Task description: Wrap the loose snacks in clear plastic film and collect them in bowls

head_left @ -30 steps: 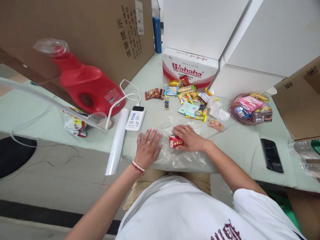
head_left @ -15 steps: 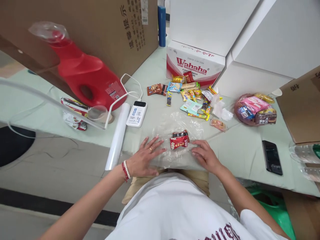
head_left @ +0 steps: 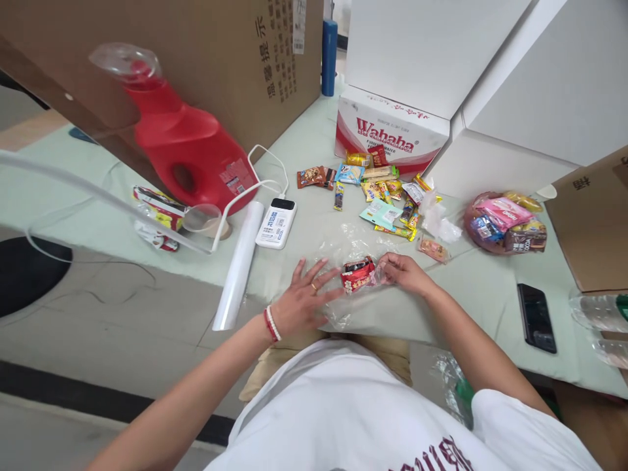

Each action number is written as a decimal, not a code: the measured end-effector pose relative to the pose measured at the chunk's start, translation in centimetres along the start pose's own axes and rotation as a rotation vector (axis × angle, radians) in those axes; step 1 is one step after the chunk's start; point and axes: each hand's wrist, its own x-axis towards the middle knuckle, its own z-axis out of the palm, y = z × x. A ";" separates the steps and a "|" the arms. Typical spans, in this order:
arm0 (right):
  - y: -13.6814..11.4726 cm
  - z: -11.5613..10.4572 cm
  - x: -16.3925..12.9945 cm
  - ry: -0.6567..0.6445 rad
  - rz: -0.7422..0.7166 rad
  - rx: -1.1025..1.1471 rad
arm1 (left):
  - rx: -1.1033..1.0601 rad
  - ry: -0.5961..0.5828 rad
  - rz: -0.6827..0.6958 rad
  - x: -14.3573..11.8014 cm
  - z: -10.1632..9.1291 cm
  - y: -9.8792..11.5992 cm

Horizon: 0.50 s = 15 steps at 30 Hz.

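Note:
Two small wrapped snacks, a red packet (head_left: 357, 280) with a dark packet (head_left: 354, 265) behind it, lie together on a sheet of clear plastic film (head_left: 338, 315) at the table's front edge. My left hand (head_left: 307, 297) is open with fingers spread over the film, its fingertips close to the left end of the red packet. On the other side, my right hand (head_left: 400, 271) has thumb and fingers pinched on a gathered part of the film, right beside the packets. The film is crumpled behind the snacks.
Several snacks, including a light-green packet (head_left: 380, 214), lie behind the film near a Wahaba-style printed carton (head_left: 392, 134). To the left are a film roll (head_left: 239, 268), a power bank (head_left: 276, 224) and a red jug (head_left: 196, 144). A filled bowl (head_left: 473, 229) and a phone (head_left: 537, 318) stand right.
My right hand has closed on the film and gathered it against the packets. My left hand has shifted right, closer to the red packet. The view has moved slightly.

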 end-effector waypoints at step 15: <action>0.2 -0.3 0.5 0.204 0.220 -0.377 | 0.081 0.350 -0.969 4.6 1.5 -1.3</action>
